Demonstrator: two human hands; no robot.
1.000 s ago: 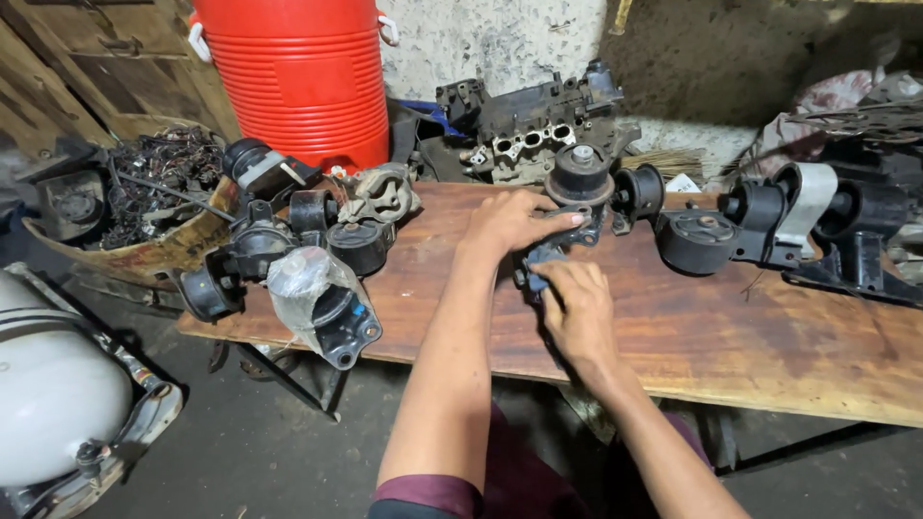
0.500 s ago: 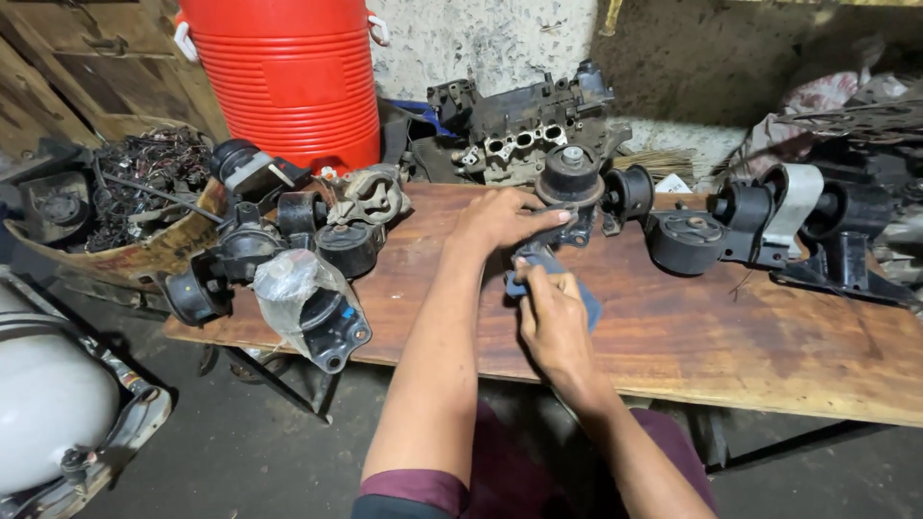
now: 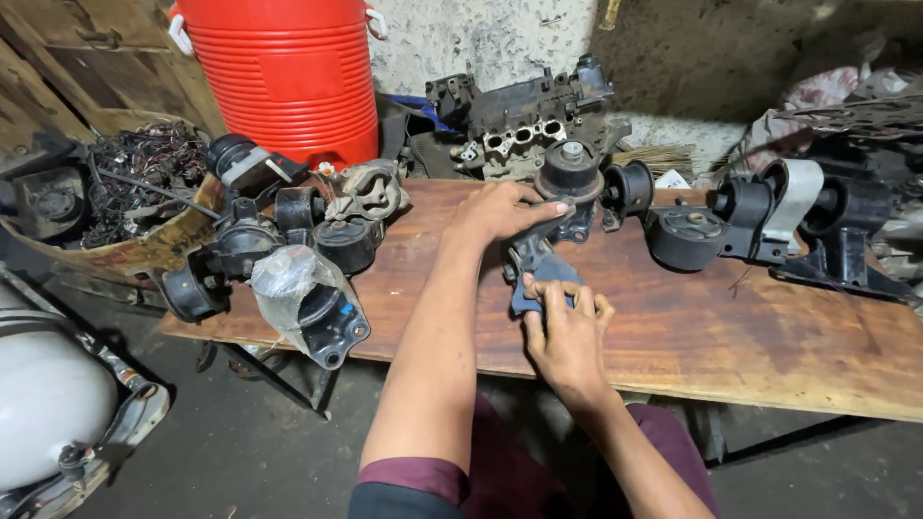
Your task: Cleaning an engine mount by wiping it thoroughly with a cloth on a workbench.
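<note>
A black engine mount (image 3: pixel 569 181) with a round rubber top and a metal bracket stands on the wooden table (image 3: pixel 731 327). My left hand (image 3: pixel 498 210) lies over the bracket's near arm and grips it. My right hand (image 3: pixel 565 332) presses a small dark blue-grey pad (image 3: pixel 538 276) against the lower end of the bracket, fingers curled on it. Both forearms reach in from the bottom of the view.
More black engine mounts sit left (image 3: pixel 240 250) and right (image 3: pixel 685 236), one wrapped in clear plastic (image 3: pixel 306 300). A red drum (image 3: pixel 281 69), an engine part (image 3: pixel 524 120) and a basket of scrap (image 3: pixel 135 183) stand behind. A white tank (image 3: pixel 43 394) is at lower left.
My right hand slid a little down and toward me along the bracket with the pad. My left hand stayed on the mount. The view shifted slightly.
</note>
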